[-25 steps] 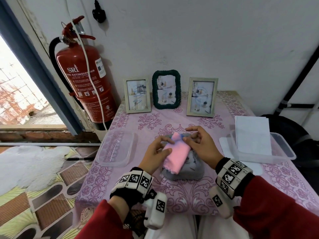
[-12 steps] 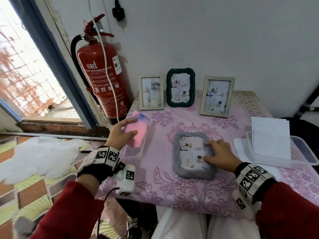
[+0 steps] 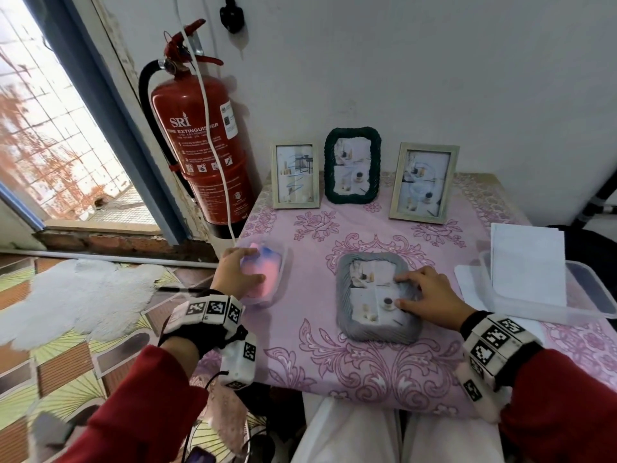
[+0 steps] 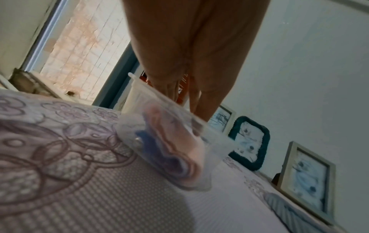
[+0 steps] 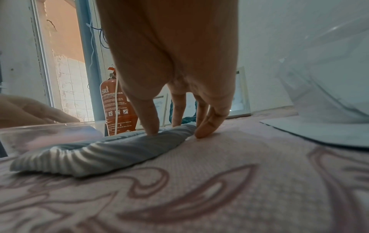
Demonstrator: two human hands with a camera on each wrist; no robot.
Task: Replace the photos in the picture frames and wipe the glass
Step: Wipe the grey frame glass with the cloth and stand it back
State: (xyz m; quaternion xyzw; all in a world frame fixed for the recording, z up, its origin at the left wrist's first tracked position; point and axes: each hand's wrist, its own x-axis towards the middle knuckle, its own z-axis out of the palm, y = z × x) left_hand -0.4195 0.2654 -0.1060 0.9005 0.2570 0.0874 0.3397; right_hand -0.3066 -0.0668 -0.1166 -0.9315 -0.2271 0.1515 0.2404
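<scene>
Fingers of the left hand [image 3: 235, 274] lie relaxed on the pink cloth [image 3: 262, 279]; right hand [image 3: 430, 295] fingers press, spread, on the grey frame [image 3: 347, 305].

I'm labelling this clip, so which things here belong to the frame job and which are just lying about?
Job:
grey frame under the right hand
pink cloth in a clear tub, left hand on it
three standing frames
white sheets

Lying about:
fire extinguisher
white rug

The folded pink cloth [image 3: 258, 279] is now lowered into the clear plastic tub [image 3: 280, 262] by the left hand [image 3: 235, 274], off the grey ribbed frame [image 3: 344, 312].
</scene>
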